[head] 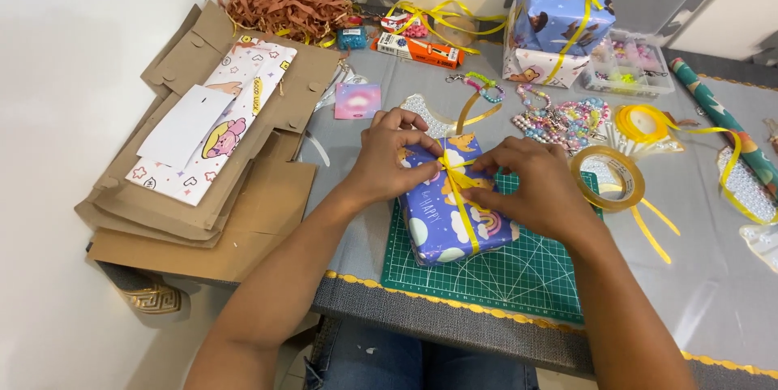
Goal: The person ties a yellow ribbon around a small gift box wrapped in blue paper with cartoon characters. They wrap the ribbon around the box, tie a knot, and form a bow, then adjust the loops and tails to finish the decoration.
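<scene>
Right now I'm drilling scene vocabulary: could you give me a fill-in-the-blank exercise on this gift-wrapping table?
1. Both hands pinch a ____ ribbon on the blue-wrapped rectangular gift box.
2. That box rests on a ____ gridded cutting mat.
3. The clear tape roll lies beside the ____ hand.
Missing: yellow; green; right

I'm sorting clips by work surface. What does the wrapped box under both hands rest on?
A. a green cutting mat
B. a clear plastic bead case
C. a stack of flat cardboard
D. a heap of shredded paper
A: the blue wrapped box, held by the left hand and right hand at its yellow ribbon, lies on the green cutting mat.
</scene>
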